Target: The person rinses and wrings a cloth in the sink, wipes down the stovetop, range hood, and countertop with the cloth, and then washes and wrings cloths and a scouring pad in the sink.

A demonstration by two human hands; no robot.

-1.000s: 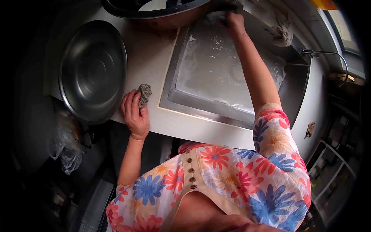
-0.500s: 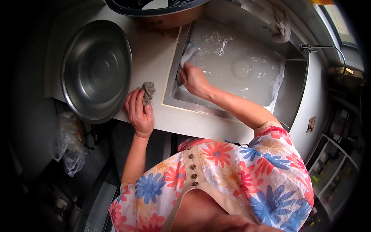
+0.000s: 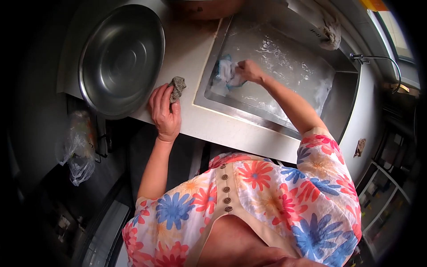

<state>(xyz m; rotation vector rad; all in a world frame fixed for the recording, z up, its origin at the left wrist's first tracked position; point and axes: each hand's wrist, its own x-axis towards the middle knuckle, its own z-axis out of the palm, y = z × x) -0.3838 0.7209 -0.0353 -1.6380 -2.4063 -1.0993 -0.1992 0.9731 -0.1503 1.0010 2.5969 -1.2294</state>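
Observation:
On the pale counter, my left hand (image 3: 165,115) rests beside the sink, its fingers and thumb closed round a crumpled grey-brown rag (image 3: 177,89). My right hand (image 3: 251,71) reaches into the metal sink (image 3: 275,118) and pinches a wet white and blue cloth (image 3: 226,73). That cloth lies bunched against the left side of the sink, partly spread over the wet, soapy surface. Foam shows near the right side. A large round steel basin (image 3: 120,62) stands just left of my left hand.
A brown-sided pot (image 3: 207,9) sits behind, cut off by the top edge. The tap (image 3: 378,57) curves over the right end of the counter. A whitish bundle (image 3: 331,35) hangs at the back. Plastic bags (image 3: 80,155) hang below the counter at left.
My right hand has moved right with the cloth, which now lies more spread out. The view has shifted slightly. My left hand still holds the rag.

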